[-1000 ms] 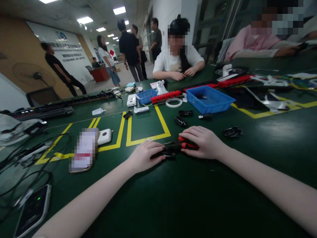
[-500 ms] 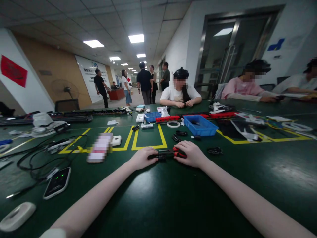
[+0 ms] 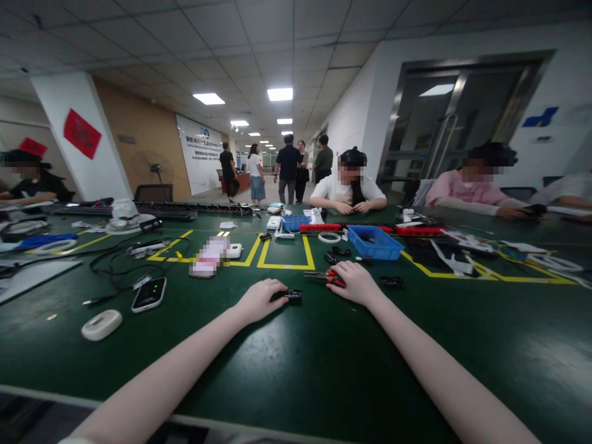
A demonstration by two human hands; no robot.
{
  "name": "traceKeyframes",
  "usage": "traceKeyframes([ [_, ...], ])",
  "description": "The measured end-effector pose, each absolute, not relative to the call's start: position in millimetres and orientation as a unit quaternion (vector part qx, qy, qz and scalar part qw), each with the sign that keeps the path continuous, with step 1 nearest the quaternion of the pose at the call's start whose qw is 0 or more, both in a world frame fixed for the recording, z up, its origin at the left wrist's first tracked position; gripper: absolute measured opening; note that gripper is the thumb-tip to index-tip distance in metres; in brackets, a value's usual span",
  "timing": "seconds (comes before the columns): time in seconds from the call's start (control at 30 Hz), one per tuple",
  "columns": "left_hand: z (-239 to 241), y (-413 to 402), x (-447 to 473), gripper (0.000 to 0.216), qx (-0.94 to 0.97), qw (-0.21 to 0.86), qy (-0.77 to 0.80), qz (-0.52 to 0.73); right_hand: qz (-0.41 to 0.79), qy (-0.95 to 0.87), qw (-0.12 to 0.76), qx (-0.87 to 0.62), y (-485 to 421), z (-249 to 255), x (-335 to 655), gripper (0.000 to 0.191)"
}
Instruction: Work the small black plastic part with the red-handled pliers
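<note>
My left hand (image 3: 263, 300) is closed around a small black part (image 3: 293, 295), which sticks out past the fingertips to the right; its exact kind is too small to make out. My right hand (image 3: 354, 282) grips the red and black handles of a pair of pliers (image 3: 333, 278). The pliers' metal jaws point left, above and apart from the black part. Beyond the right hand lie several small black pieces (image 3: 341, 251). Another black piece (image 3: 391, 282) rests to the right of that hand.
A blue bin (image 3: 375, 243) stands beyond my right hand, with a white ring (image 3: 329, 237) beside it. To the left are a phone (image 3: 209, 256), a device with green lights (image 3: 148, 295), a white oval case (image 3: 102, 325) and black cables (image 3: 107, 265). A co-worker (image 3: 349, 188) sits opposite.
The pliers have moved apart from the black part, with a gap now between my hands. The view has shifted left, showing another person at the far left and the table's near edge.
</note>
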State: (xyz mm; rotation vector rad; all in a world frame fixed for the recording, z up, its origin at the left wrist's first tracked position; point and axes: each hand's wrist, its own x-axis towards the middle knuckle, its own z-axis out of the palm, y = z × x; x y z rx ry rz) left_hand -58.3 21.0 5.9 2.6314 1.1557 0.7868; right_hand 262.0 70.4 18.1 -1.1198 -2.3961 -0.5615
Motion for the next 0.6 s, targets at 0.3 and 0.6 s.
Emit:
traceKeyframes([
  [0.3,15,26,-60,0.026,0.881,0.09,0.387,0.258,-0.232,-0.867,0.21,-0.387,75,20,264,0.036],
  [0.6,20,25,-70,0.026,0.891,0.088,0.376,0.24,-0.316,-0.85,0.209,-0.367,77,22,265,0.041],
])
